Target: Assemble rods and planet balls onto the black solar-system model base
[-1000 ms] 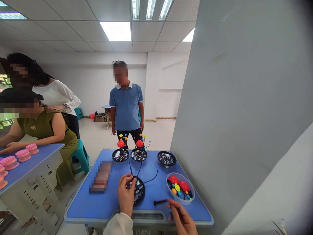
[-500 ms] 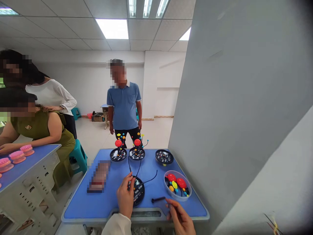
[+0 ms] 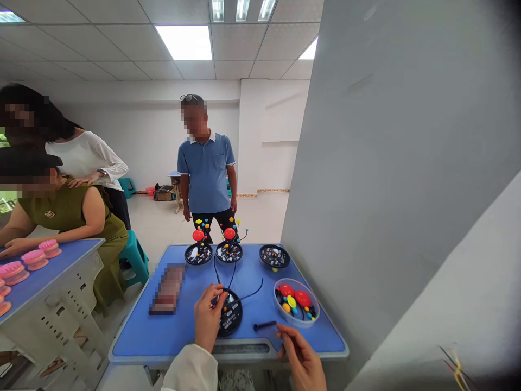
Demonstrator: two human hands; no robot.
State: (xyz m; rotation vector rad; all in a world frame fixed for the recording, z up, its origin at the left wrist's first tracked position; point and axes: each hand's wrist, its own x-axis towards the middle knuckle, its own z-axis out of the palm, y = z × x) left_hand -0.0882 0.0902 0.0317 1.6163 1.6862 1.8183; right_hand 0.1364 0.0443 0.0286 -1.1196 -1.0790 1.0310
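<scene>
A round black printed base (image 3: pixel 232 320) lies near the table's front edge, with thin black curved stems (image 3: pixel 253 291) rising from it. My left hand (image 3: pixel 209 315) pinches at the stems over the base's left side; the fingers hide the exact grip point. My right hand (image 3: pixel 299 350) is at the front edge, thumb and fingers pressed together at the near end of a short black rod (image 3: pixel 266 325). That rod has a wider round end pointing left. Right of the base, a clear bowl (image 3: pixel 316 316) holds red balls and small yellow, orange and blue pieces.
Two black bases with coloured balls on stems (image 3: pixel 198 253) (image 3: pixel 229 252) and another black base (image 3: pixel 274 256) stand at the back. A blurred flat object (image 3: pixel 167 290) lies left. One person stands beyond; two are at the left table (image 3: pixel 52 279). A grey wall rises right.
The view has shifted slightly. Both hands keep nearly the same positions, and the rod and base have not visibly moved on the table.
</scene>
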